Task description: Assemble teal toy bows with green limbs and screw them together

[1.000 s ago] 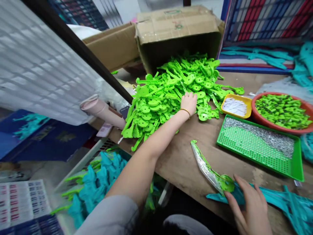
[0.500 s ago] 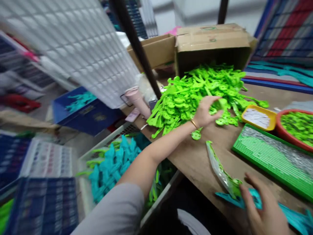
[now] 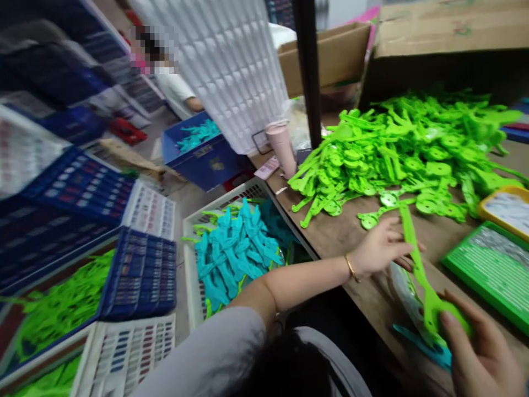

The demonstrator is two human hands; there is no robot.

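Observation:
A long bright-green plastic piece (image 3: 417,264) with a wide rounded end is held between both hands above the table. My left hand (image 3: 382,248), with a gold bangle at the wrist, is closed on its narrow upper part. My right hand (image 3: 483,342) grips the rounded lower end between thumb and fingers. Under it lies a curved clear plastic piece with a green edge (image 3: 403,292), partly covered. A turquoise plastic piece (image 3: 433,353) shows below, mostly hidden by my right hand. Beyond my left hand spreads a big heap of similar green pieces (image 3: 397,149).
A white crate (image 3: 190,275) of turquoise and green pieces stands left of the table. A green tray (image 3: 491,275) with small metal parts and a yellow tray (image 3: 485,207) sit right. A pink tumbler (image 3: 281,146) stands by a dark post (image 3: 308,71). One person (image 3: 173,82) is farther back.
My left hand has come back from the heap with a green piece, and my right hand has taken hold of its rounded end. The view has swung left.

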